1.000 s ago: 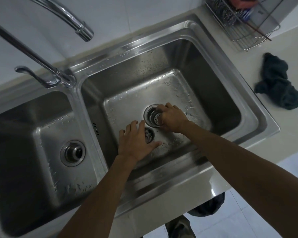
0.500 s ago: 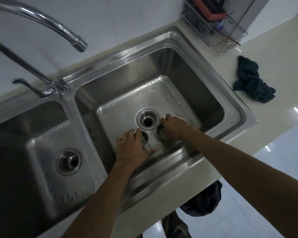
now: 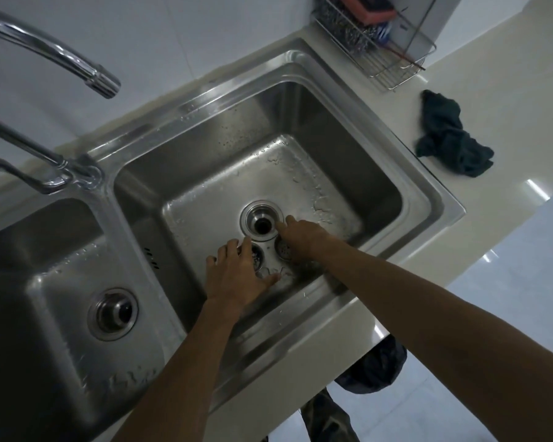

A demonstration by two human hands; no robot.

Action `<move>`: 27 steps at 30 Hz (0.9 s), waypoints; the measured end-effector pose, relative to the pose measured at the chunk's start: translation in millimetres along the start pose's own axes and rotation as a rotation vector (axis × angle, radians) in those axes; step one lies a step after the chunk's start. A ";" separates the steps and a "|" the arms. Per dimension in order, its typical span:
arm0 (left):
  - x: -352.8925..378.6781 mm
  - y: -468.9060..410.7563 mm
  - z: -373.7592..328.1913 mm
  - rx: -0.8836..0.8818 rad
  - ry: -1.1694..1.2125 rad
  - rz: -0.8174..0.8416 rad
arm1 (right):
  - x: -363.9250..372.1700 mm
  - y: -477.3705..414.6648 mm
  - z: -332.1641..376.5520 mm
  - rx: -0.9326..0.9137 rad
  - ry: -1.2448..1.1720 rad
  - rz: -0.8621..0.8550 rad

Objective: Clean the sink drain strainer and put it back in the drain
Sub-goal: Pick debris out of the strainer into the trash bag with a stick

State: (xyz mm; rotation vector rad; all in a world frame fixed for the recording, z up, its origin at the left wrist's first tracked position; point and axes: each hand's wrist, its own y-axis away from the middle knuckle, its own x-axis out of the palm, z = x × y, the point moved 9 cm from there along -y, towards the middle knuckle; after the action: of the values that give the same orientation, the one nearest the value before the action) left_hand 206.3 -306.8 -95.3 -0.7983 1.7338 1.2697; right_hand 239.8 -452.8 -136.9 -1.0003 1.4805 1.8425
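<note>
The right basin of a steel double sink has an open drain with nothing in it. The perforated drain strainer lies on the wet basin floor just in front and to the right of the drain. My right hand rests over it, with the index finger stretched to the drain's rim. A second round perforated piece lies next to it. My left hand lies flat beside this piece and partly over it, fingers spread.
A curved faucet spout hangs over the divider, with its lever at the left. The left basin's drain has its plug in. On the counter to the right lie a dark cloth and a wire rack with scourers.
My right hand took the strainer out of the drain and brought it down to the basin floor beside it. The left hand stayed flat in place. The view tilted.
</note>
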 end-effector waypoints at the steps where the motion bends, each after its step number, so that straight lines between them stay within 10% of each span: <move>1: 0.3 -0.9 0.2 -0.002 0.003 0.003 | 0.8 -0.5 -0.6 0.002 -0.003 0.005; 11: -11.7 -5.1 3.7 -0.019 0.011 -0.008 | -37.4 4.7 -45.7 0.124 -0.045 -0.047; 20: -37.3 -23.4 -6.0 -0.048 -0.013 -0.053 | -233.3 57.6 -189.8 0.439 -0.264 -0.661; 27: -39.0 -40.9 -24.4 -0.039 0.007 -0.065 | -270.9 63.7 -238.1 0.544 -0.177 -0.761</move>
State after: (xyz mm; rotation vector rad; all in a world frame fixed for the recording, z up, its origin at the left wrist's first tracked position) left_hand 253.1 -341.2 -74.7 -0.8757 1.6795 1.2621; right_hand 388.1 -692.9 96.6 -0.9129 1.1611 0.8974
